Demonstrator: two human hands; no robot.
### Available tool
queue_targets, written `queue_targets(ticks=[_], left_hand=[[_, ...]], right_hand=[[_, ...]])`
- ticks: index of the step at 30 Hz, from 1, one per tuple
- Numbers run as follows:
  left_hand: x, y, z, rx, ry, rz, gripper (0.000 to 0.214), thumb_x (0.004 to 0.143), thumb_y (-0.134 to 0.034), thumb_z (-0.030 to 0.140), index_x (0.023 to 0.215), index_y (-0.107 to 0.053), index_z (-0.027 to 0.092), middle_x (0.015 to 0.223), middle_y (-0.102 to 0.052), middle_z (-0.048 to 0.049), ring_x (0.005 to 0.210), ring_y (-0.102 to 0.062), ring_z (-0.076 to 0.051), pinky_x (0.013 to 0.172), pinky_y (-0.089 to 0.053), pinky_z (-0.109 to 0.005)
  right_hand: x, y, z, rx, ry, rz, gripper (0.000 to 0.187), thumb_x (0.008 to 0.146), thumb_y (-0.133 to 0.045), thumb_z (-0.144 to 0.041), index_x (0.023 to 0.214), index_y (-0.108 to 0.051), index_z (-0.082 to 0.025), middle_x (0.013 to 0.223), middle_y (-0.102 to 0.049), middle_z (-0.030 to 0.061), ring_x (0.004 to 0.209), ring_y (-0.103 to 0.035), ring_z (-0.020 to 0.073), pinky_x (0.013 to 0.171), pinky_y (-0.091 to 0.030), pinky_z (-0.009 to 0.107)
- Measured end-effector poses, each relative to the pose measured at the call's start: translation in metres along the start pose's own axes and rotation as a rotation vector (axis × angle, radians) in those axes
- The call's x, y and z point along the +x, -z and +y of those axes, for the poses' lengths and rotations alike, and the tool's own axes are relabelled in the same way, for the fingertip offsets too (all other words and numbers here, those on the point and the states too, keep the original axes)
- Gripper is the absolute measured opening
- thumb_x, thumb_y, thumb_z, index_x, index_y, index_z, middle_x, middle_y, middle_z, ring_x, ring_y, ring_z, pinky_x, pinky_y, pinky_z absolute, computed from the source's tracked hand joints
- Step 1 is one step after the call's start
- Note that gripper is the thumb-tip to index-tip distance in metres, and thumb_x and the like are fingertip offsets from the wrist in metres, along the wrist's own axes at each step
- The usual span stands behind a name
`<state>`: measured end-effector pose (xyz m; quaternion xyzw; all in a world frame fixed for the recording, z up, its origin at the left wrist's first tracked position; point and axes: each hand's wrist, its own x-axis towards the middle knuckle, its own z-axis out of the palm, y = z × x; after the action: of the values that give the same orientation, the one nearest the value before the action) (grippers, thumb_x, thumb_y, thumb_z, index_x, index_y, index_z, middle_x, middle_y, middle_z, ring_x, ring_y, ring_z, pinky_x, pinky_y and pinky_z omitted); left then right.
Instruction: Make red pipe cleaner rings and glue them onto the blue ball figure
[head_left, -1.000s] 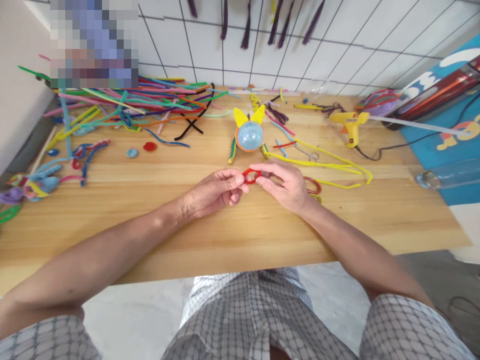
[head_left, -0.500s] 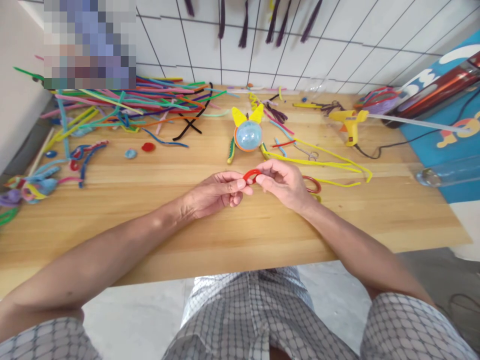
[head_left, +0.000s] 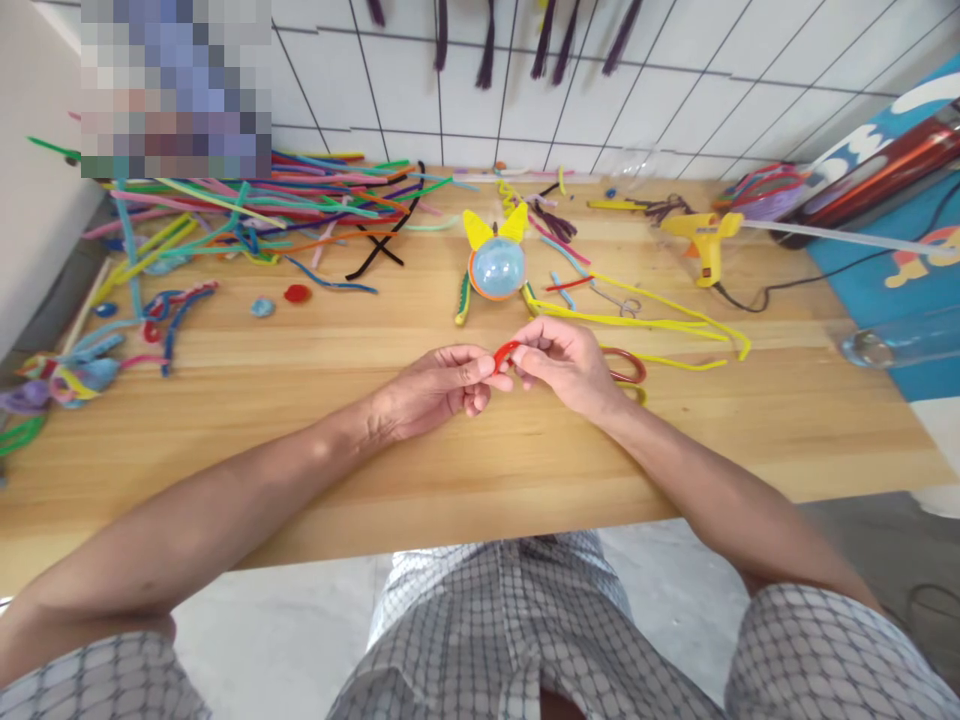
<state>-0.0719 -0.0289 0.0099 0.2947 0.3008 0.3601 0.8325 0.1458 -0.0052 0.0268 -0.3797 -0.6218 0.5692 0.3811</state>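
Note:
A short curved red pipe cleaner (head_left: 505,355) spans the gap between my two hands. My left hand (head_left: 450,385) pinches its left end between thumb and finger. Its right end is in the fingertips of my right hand (head_left: 566,365). Just beyond them stands a clear, bluish ball figure (head_left: 499,268) with yellow ears, an orange rim and green-yellow limbs. Scissors with a red loop handle (head_left: 641,368) lie partly hidden behind my right hand. Long yellow pipe cleaners (head_left: 660,323) stretch out beyond that hand.
A heap of coloured pipe cleaners (head_left: 300,205) covers the back left. A red disc (head_left: 298,293) and a blue pompom-like piece (head_left: 262,307) lie in front of it. At the right are a yellow glue gun (head_left: 703,243) with its cord and a clear bottle (head_left: 900,338).
The red pipe cleaner's raised arch now looks flatter and more slanted between my fingers. Both hands stay nearly in place; the view has shifted slightly.

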Motion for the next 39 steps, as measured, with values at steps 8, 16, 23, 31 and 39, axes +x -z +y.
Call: queue_targets(ticks=[8, 16, 23, 31, 39], left_hand=[[0.0007, 0.0002, 0.0011, -0.005, -0.017, -0.013, 0.038, 0.074, -0.105, 0.038, 0.089, -0.081, 0.013, 0.088, -0.086, -0.0061, 0.058, -0.067, -0.007, 0.054, -0.054, -0.016], [0.0013, -0.0001, 0.0013, -0.017, -0.009, -0.001, 0.037, 0.074, -0.105, 0.037, 0.088, -0.080, 0.012, 0.088, -0.086, -0.0075, 0.057, -0.066, -0.007, 0.053, -0.054, -0.016], [0.0015, -0.0010, 0.0017, -0.014, -0.002, 0.024, 0.040, 0.074, -0.105, 0.037, 0.094, -0.081, 0.013, 0.090, -0.087, -0.0072, 0.057, -0.068, -0.008, 0.053, -0.056, -0.016], [0.0012, -0.0038, 0.0004, 0.024, -0.042, 0.070, 0.042, 0.074, -0.104, 0.039, 0.093, -0.079, 0.011, 0.087, -0.085, -0.0057, 0.055, -0.067, -0.008, 0.051, -0.055, -0.017], [0.0008, -0.0065, 0.0001, 0.220, -0.200, 0.221, 0.048, 0.074, -0.101, 0.051, 0.085, -0.073, 0.014, 0.077, -0.080, -0.0030, 0.050, -0.059, -0.007, 0.045, -0.046, -0.018]], right_hand=[[0.0013, 0.0002, 0.0042, 0.051, -0.010, -0.002, 0.029, 0.090, -0.083, -0.045, 0.088, -0.070, -0.019, 0.080, -0.078, 0.0011, 0.058, -0.062, 0.0100, 0.055, -0.056, 0.026], [0.0023, 0.0006, 0.0049, 0.074, -0.029, -0.008, 0.029, 0.088, -0.085, -0.045, 0.089, -0.070, -0.020, 0.080, -0.078, 0.0004, 0.057, -0.061, 0.0098, 0.054, -0.056, 0.025], [0.0014, -0.0021, 0.0062, 0.089, -0.017, 0.051, 0.028, 0.089, -0.084, -0.043, 0.086, -0.068, -0.020, 0.077, -0.078, 0.0006, 0.055, -0.060, 0.0095, 0.052, -0.053, 0.025], [0.0002, -0.0003, 0.0087, -0.153, 0.099, 0.080, 0.025, 0.095, -0.077, -0.046, 0.093, -0.071, -0.021, 0.084, -0.080, 0.0018, 0.064, -0.064, 0.0127, 0.057, -0.051, 0.027], [-0.0022, 0.0038, 0.0095, -0.598, 0.372, 0.216, 0.019, 0.102, -0.068, -0.035, 0.089, -0.076, -0.023, 0.074, -0.074, 0.0008, 0.064, -0.060, 0.0149, 0.065, -0.048, 0.030]])
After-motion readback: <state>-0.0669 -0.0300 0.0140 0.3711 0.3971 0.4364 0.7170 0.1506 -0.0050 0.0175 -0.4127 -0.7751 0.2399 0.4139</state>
